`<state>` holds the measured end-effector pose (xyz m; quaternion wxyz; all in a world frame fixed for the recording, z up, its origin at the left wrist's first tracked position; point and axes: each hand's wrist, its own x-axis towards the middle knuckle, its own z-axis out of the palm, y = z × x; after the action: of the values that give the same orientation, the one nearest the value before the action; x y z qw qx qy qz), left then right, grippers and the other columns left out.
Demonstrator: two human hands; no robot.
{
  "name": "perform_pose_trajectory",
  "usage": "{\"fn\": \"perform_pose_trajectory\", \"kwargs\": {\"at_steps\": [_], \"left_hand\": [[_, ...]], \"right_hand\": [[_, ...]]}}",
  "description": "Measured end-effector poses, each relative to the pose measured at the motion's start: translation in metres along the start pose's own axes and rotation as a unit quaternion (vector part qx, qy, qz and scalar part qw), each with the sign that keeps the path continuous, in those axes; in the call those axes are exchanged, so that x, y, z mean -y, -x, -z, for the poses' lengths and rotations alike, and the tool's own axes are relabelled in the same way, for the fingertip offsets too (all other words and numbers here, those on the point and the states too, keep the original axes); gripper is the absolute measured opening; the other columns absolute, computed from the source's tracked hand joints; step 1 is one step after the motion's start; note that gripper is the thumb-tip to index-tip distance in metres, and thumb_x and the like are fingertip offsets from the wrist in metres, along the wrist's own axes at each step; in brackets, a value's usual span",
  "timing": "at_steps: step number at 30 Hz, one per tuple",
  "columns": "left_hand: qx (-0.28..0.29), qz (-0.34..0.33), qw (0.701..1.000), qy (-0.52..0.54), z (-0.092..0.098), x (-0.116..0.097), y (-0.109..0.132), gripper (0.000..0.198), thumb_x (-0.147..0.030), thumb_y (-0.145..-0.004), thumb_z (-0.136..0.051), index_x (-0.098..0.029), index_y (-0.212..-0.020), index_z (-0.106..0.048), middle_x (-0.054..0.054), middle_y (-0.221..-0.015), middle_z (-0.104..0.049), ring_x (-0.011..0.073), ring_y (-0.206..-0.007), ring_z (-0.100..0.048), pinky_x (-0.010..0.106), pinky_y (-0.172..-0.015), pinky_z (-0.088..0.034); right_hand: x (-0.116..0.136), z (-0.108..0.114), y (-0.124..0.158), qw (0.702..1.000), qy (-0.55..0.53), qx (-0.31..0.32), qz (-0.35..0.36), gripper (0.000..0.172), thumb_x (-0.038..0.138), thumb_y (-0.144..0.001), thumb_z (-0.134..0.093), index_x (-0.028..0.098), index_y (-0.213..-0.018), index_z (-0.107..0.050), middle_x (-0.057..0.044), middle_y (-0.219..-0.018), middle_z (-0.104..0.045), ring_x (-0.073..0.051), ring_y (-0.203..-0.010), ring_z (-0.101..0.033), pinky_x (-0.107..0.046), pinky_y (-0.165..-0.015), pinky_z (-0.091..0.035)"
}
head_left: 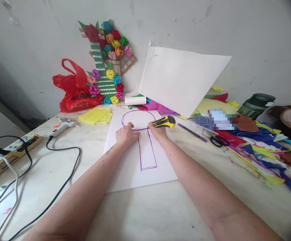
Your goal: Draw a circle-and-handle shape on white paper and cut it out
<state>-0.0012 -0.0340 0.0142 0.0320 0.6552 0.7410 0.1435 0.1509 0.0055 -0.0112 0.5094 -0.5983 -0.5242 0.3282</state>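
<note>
Clock centred on the large white rectangular sheet (125, 170), laid flat on the pale marbled worktop (125, 217), square in front of both arms so it can be reached equally by both

Two purple hand-drawn shapes are carried on it: round outline (138, 110) at 12, long straight-sided strip outline (152, 147) towards 6, joined near the round one's bottom edge

Hands: left hand (125, 136) is pressed down on the sheet at 10, thumb and forefinger spread apart; probably used as a clamp against skidding. Yellow-and-black plastic utility knife (163, 122) is pinched in the right hand (158, 132) at 1, blade end aimed towards 9, at the join; gripped near the front, presumably for finer control. Blade contact can't be confirmed

Slim purple-and-black marker (192, 132) is left between 2 and 3, black-handled scissors (219, 141) at 3, both beside the right hand's side, likely for easy pickup

White glue gun (63, 129) is parked between 9 and 10, off the sheet, its black cord (79, 157) kept slack and clear of the drawing. Second white sheet (183, 80) is stood up at 1, perhaps to save worktop space
</note>
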Motion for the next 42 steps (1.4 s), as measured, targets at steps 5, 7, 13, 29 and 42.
{"fn": "perform_pose_trajectory", "kwargs": {"at_steps": [5,7,13,29,42], "left_hand": [[0.001,-0.001,1.0,-0.008,0.0006,-0.0009,0.0007,0.044,-0.052,-0.074,-0.049,-0.027,-0.109,-0.051,0.006,-0.093,-0.068,0.0265,-0.095,-0.062,0.036,-0.078,-0.045],[0.002,-0.001,1.0,-0.011,0.0012,-0.0017,0.0012,0.044,-0.052,-0.074,-0.048,-0.027,-0.109,-0.051,0.006,-0.093,-0.068,0.0261,-0.095,-0.062,0.036,-0.079,-0.045],[-0.001,0.002,1.0,-0.014,0.0024,-0.0032,0.0016,0.044,-0.053,-0.074,-0.048,-0.027,-0.108,-0.052,0.006,-0.093,-0.068,0.0263,-0.095,-0.062,0.036,-0.079,-0.045],[0.007,0.005,1.0,-0.014,0.0038,-0.004,0.0028,0.045,-0.053,-0.074,-0.048,-0.026,-0.11,-0.052,0.007,-0.096,-0.068,0.0259,-0.098,-0.061,0.035,-0.081,-0.045],[0.002,0.001,1.0,-0.014,0.0018,-0.0029,0.0008,0.045,-0.054,-0.074,-0.047,-0.026,-0.108,-0.052,0.008,-0.094,-0.068,0.0267,-0.095,-0.062,0.036,-0.078,-0.046]], "right_hand": [[-0.0016,-0.0008,-0.0018,1.0,0.006,0.001,0.011,0.016,0.017,-0.063,-0.051,0.021,-0.073,-0.063,0.0,-0.077,-0.066,-0.016,-0.079,-0.061,-0.03,-0.08,-0.047],[-0.0009,-0.0009,-0.0018,1.0,0.013,-0.005,0.01,0.014,0.017,-0.062,-0.052,0.021,-0.071,-0.063,0.0,-0.077,-0.067,-0.017,-0.081,-0.061,-0.03,-0.081,-0.046],[0.0007,0.0008,-0.001,0.999,0.001,0.002,0.036,0.02,0.015,-0.061,-0.051,0.022,-0.075,-0.063,0.002,-0.082,-0.067,-0.015,-0.083,-0.061,-0.029,-0.083,-0.045],[-0.0042,-0.0031,-0.0044,1.0,-0.02,-0.015,0.0,0.011,0.029,-0.061,-0.057,0.021,-0.068,-0.059,0.0,-0.073,-0.063,-0.017,-0.081,-0.06,-0.031,-0.08,-0.045],[0.0023,-0.0002,0.001,0.999,-0.039,-0.002,-0.021,0.012,0.026,-0.06,-0.055,0.02,-0.069,-0.059,-0.001,-0.072,-0.063,-0.016,-0.066,-0.057,-0.029,-0.064,-0.046]]}}
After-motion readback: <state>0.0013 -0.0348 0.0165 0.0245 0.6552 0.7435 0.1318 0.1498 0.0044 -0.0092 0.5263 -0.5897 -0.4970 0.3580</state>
